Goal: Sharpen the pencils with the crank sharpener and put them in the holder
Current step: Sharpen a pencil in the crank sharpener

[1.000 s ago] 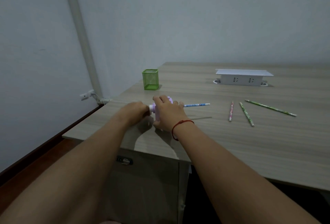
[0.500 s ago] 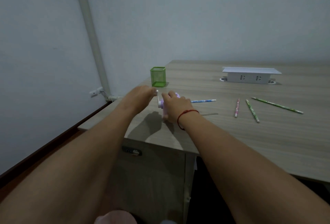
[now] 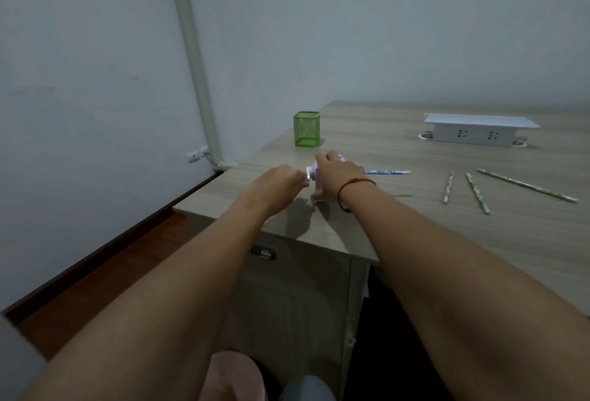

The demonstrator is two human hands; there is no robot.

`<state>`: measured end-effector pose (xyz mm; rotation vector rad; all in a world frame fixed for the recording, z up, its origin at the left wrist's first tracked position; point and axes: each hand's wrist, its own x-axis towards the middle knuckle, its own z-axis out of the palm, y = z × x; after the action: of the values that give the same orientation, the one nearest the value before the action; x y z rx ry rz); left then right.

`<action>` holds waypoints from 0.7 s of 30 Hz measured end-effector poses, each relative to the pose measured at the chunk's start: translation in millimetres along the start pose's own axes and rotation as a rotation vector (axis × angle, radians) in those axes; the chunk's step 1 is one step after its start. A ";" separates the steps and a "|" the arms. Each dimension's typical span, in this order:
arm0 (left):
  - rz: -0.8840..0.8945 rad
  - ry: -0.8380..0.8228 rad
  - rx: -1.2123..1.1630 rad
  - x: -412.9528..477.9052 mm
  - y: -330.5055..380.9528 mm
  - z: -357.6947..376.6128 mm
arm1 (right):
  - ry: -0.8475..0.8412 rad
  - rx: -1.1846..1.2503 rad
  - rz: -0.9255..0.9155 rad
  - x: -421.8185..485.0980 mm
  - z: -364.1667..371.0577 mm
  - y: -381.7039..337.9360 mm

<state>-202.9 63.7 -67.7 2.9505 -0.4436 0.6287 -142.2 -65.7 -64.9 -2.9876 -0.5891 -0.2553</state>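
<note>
While the right hand [image 3: 335, 178] stays clamped over the top of the purple crank sharpener [image 3: 314, 174] near the desk's [image 3: 415, 241] front left corner, the left hand [image 3: 281, 182] has dropped from where it was half a second ago, when it was raised beside the sharpener; it now sits lower, its fingers closed on the crank at the sharpener's left end. A blue pencil [image 3: 388, 172] sticks out of the sharpener's right side, lying level and pointing toward the desk's right edge, as before. Behind the hands, near the left edge, the green mesh holder [image 3: 306, 129] stands upright; whether anything is inside cannot be told. Three more pencils lie loose toward the right edge, well apart from the sharpener and unmoved: a pink pencil [image 3: 448, 187], a short green pencil [image 3: 477, 193] just beside it, and a long green pencil [image 3: 526, 185] angled away behind them. A white socket box [image 3: 479, 130] sits near the back edge.
</note>
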 end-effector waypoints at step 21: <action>-0.122 -0.298 0.059 30.0 -14.0 26.5 | 0.153 -0.011 -0.073 -3.3 11.9 2.5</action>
<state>-162.3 65.3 -79.9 3.1080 -0.2673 0.1915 -142.5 -67.8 -77.3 -2.9253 -0.6826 -0.4894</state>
